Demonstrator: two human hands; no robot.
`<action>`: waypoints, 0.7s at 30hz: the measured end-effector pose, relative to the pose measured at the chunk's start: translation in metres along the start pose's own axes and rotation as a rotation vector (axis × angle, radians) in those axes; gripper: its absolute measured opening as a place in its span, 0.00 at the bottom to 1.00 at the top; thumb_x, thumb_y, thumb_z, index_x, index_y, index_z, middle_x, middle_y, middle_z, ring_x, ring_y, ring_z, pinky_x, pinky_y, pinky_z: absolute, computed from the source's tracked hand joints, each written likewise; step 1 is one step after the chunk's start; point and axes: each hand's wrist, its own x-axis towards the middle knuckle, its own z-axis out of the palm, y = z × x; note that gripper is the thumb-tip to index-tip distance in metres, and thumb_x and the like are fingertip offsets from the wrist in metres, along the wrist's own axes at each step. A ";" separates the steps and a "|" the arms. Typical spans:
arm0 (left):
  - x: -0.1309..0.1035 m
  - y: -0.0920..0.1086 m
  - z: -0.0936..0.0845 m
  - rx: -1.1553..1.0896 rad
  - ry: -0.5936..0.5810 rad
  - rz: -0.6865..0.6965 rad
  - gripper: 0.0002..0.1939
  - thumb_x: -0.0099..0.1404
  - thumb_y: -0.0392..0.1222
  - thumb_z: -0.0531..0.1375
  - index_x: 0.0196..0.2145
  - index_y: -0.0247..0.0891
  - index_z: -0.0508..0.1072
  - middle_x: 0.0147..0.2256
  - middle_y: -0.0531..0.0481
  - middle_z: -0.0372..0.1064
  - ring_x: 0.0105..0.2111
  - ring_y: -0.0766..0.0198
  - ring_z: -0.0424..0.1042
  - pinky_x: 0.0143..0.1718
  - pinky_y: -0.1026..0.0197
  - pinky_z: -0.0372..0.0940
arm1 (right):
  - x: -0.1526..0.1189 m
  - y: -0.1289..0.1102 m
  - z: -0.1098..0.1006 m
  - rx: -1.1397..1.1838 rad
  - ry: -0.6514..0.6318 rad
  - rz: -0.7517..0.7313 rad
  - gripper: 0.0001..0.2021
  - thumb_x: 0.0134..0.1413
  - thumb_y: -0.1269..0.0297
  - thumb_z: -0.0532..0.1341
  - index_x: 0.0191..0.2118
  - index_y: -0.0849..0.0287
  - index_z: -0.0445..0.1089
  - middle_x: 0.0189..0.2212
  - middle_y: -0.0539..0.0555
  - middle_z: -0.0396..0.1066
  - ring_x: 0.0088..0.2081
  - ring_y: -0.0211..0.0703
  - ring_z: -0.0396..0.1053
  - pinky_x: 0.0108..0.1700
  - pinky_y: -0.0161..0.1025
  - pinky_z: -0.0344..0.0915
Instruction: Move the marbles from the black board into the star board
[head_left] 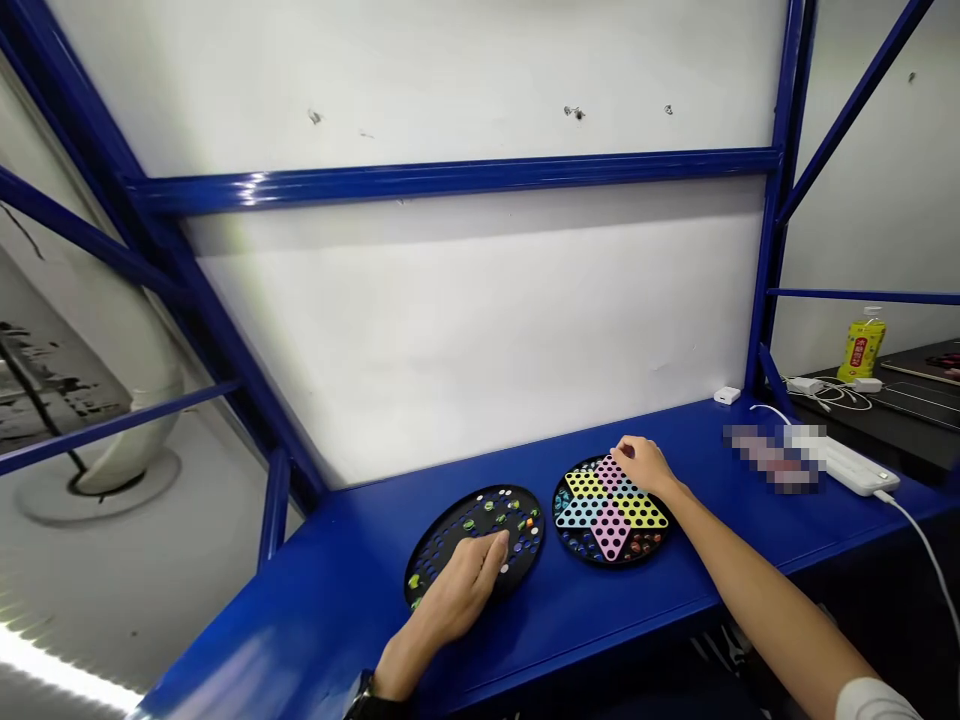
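A round Chinese checkers board (pixel 613 530) with a coloured star of holes lies on the blue table. Marbles sit in its side pockets, blue at the lower left and red at the lower right. My right hand (pixel 643 464) is at the board's far edge, its fingers closed by the pink point; whatever they hold is hidden. To the left lies a round black tray (pixel 450 535) with scattered marbles, several green, some white and one orange. Over the tray's near right part, my left hand (pixel 466 578) has its fingers pinched together, and their contents cannot be made out.
The blue table (pixel 337 580) stands within a blue metal frame (pixel 465 184) against a white wall. A white power strip (pixel 862 470) with a cable lies at the right, near a small white adapter (pixel 727 396). A yellow bottle (pixel 862 346) stands on a dark surface beyond.
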 end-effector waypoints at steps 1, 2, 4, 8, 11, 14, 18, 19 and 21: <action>0.006 0.005 -0.002 -0.008 -0.008 0.020 0.28 0.74 0.61 0.36 0.22 0.44 0.53 0.21 0.52 0.58 0.24 0.60 0.57 0.31 0.54 0.54 | 0.000 0.000 -0.001 0.033 0.018 0.004 0.19 0.58 0.52 0.58 0.20 0.55 0.58 0.20 0.47 0.63 0.24 0.39 0.59 0.32 0.38 0.53; 0.013 0.011 -0.004 -0.005 0.000 0.048 0.27 0.74 0.61 0.36 0.22 0.44 0.52 0.21 0.52 0.56 0.24 0.60 0.55 0.31 0.54 0.53 | 0.001 -0.001 -0.001 0.071 0.043 0.011 0.20 0.58 0.51 0.58 0.20 0.55 0.58 0.20 0.47 0.62 0.24 0.40 0.58 0.32 0.38 0.53; 0.033 0.030 -0.003 -0.013 0.052 0.107 0.26 0.74 0.60 0.36 0.23 0.44 0.52 0.21 0.53 0.54 0.23 0.61 0.53 0.31 0.54 0.52 | 0.004 -0.003 -0.003 0.163 0.102 0.034 0.22 0.59 0.46 0.56 0.21 0.54 0.60 0.20 0.48 0.62 0.25 0.41 0.59 0.31 0.38 0.54; 0.088 0.080 0.013 -0.020 0.184 0.207 0.25 0.75 0.56 0.36 0.27 0.43 0.60 0.22 0.53 0.57 0.23 0.62 0.55 0.30 0.56 0.53 | 0.009 -0.014 -0.001 0.404 0.106 0.093 0.28 0.61 0.36 0.47 0.25 0.55 0.64 0.21 0.50 0.63 0.23 0.39 0.58 0.27 0.36 0.56; 0.131 0.114 0.037 0.059 0.255 0.275 0.23 0.77 0.51 0.39 0.32 0.42 0.66 0.27 0.49 0.66 0.27 0.61 0.64 0.32 0.57 0.55 | 0.008 -0.023 0.005 0.595 -0.030 0.161 0.33 0.61 0.33 0.39 0.25 0.54 0.62 0.18 0.49 0.61 0.16 0.36 0.52 0.20 0.35 0.54; 0.160 0.132 0.062 0.202 0.240 0.307 0.18 0.77 0.46 0.42 0.38 0.40 0.69 0.36 0.43 0.72 0.33 0.58 0.70 0.34 0.57 0.58 | 0.006 -0.025 0.011 0.777 -0.155 0.268 0.31 0.61 0.31 0.40 0.21 0.52 0.55 0.12 0.45 0.52 0.13 0.35 0.46 0.15 0.34 0.51; 0.170 0.134 0.081 0.273 0.188 0.324 0.17 0.76 0.40 0.42 0.44 0.35 0.69 0.42 0.38 0.72 0.40 0.54 0.72 0.40 0.54 0.62 | 0.008 -0.019 0.014 0.906 -0.226 0.369 0.28 0.62 0.35 0.45 0.20 0.51 0.47 0.10 0.42 0.42 0.12 0.34 0.40 0.13 0.32 0.45; 0.169 0.133 0.082 0.269 0.184 0.322 0.17 0.76 0.40 0.42 0.44 0.35 0.69 0.42 0.37 0.72 0.41 0.54 0.72 0.41 0.54 0.63 | 0.010 -0.017 0.014 0.932 -0.235 0.385 0.28 0.62 0.37 0.46 0.20 0.51 0.46 0.10 0.42 0.42 0.12 0.33 0.39 0.13 0.32 0.44; 0.167 0.129 0.083 0.261 0.173 0.322 0.16 0.76 0.42 0.44 0.45 0.36 0.70 0.43 0.37 0.73 0.42 0.53 0.72 0.42 0.53 0.64 | 0.014 -0.013 0.013 0.980 -0.242 0.402 0.26 0.63 0.40 0.48 0.21 0.52 0.47 0.10 0.41 0.42 0.12 0.32 0.38 0.13 0.31 0.41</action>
